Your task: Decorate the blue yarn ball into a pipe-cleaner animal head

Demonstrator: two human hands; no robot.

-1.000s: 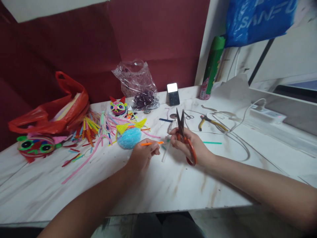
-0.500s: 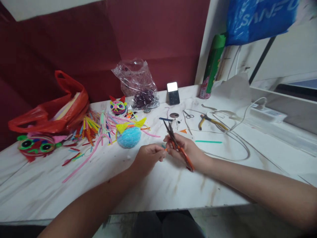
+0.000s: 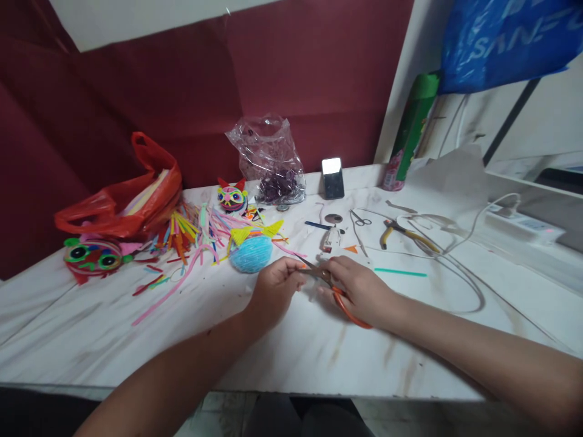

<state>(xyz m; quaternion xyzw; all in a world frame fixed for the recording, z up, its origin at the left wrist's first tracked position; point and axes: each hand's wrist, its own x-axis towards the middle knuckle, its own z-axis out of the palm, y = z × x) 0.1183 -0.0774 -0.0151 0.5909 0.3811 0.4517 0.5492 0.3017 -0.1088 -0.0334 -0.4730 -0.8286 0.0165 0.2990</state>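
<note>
My left hand [image 3: 276, 290] is closed in a pinch on a small orange piece [image 3: 304, 266], mostly hidden by the fingertips. My right hand [image 3: 367, 292] grips scissors [image 3: 325, 277] with orange handles. Their blades are spread and point left, close to the left fingertips and the orange piece; whether they touch it I cannot tell. Just beyond my left hand sits a blue fuzzy ball [image 3: 251, 254] with yellow pointed pieces on top. A green strip [image 3: 401, 272] lies to the right of my right hand.
Pipe-cleaner strips [image 3: 182, 233], a red-and-green figure [image 3: 93, 260], a smaller striped figure [image 3: 232, 197] and a red bag [image 3: 118, 206] occupy the left. Pliers [image 3: 410, 235], small scissors [image 3: 361, 220] and looping cables [image 3: 478, 297] lie right. A spray can [image 3: 412, 133] stands behind.
The scissors have turned from pointing up and away to pointing left, with blades spread at the orange piece. My right hand now grips the handles. The whole view has shifted somewhat.
</note>
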